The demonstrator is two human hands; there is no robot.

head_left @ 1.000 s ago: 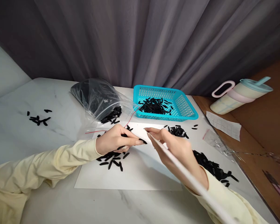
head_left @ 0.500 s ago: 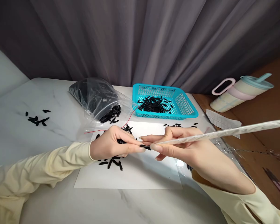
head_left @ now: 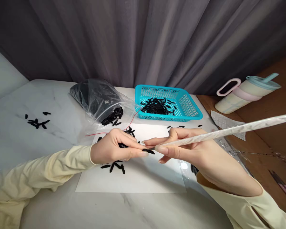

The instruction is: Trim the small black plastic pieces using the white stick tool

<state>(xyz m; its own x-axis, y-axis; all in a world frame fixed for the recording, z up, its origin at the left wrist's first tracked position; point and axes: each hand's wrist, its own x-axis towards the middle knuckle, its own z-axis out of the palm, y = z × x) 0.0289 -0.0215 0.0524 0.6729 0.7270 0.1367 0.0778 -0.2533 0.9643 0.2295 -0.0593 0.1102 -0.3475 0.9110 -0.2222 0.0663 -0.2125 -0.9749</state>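
A white rectangular paper sheet (head_left: 138, 178) is laid nearest on the grey-veined marble table (head_left: 62, 206). Above it, a small black elongated plastic piece (head_left: 148, 151) is pinched between thumb and fingers of the left hand (head_left: 114, 148), with more such pieces gripped in its palm. The tip of a long white marbled stick (head_left: 228, 130) is brought against that piece, the stick being clasped by the right hand (head_left: 193, 149). Loose black pieces (head_left: 114, 166) are scattered beneath the left hand. Farther back, a clear plastic bag of black pieces (head_left: 97, 98) and a turquoise perforated plastic basket (head_left: 188, 109) are seen.
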